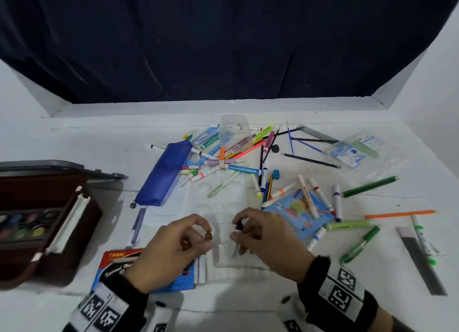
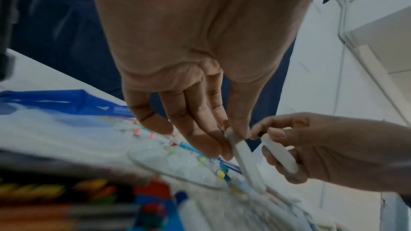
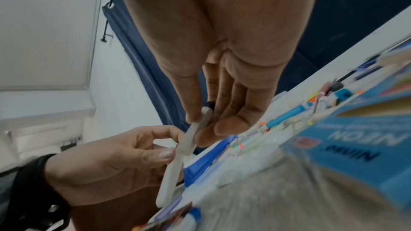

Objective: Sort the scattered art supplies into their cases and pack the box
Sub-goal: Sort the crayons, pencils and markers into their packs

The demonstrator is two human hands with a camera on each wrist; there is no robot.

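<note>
My left hand (image 1: 203, 234) pinches a white marker (image 2: 243, 155) with a brown end between thumb and fingers, low at the table's front middle. Close to its right, my right hand (image 1: 237, 230) pinches a second white marker (image 3: 199, 129) with a black cap. The two markers nearly touch, held above a clear plastic case (image 1: 238, 259) that lies flat on the table. A heap of loose markers and pens (image 1: 218, 157) lies farther back, beside a blue pencil pouch (image 1: 164, 175). The open brown box (image 1: 62, 232) with watercolour pans stands at the left.
A red and blue crayon pack (image 1: 116, 264) lies under my left wrist. A light blue marker pack (image 1: 300, 212) sits right of my hands, with loose markers, a green pencil (image 1: 370, 186), an orange pencil (image 1: 400, 213) and a grey ruler (image 1: 422, 262) beyond. A clear tub (image 1: 236, 130) stands behind the heap.
</note>
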